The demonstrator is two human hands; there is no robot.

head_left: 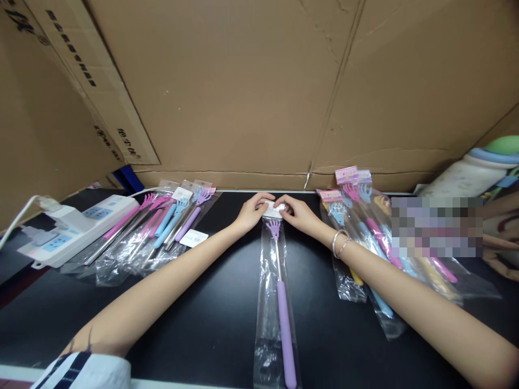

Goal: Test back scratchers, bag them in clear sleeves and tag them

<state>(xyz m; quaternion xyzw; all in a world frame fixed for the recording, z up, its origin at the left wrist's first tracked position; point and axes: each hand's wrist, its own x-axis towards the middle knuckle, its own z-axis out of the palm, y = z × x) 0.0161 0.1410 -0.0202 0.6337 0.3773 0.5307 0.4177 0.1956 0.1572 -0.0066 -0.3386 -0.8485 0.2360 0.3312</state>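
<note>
A purple back scratcher in a clear plastic sleeve lies lengthwise on the black table, its claw end away from me. At the sleeve's far end is a white label. My left hand pinches the label's left side, thumb and fingers bent over it. From the other side my right hand, with bracelets on its wrist, presses the label's right part with thumb and fingers. The scratcher's claw and metal rod show just below both hands, inside the sleeve.
Several bagged back scratchers lie at left beside a white power strip with plugs. More packaged scratchers with pink header cards are piled at right, near a pale bottle. Cardboard walls enclose the table.
</note>
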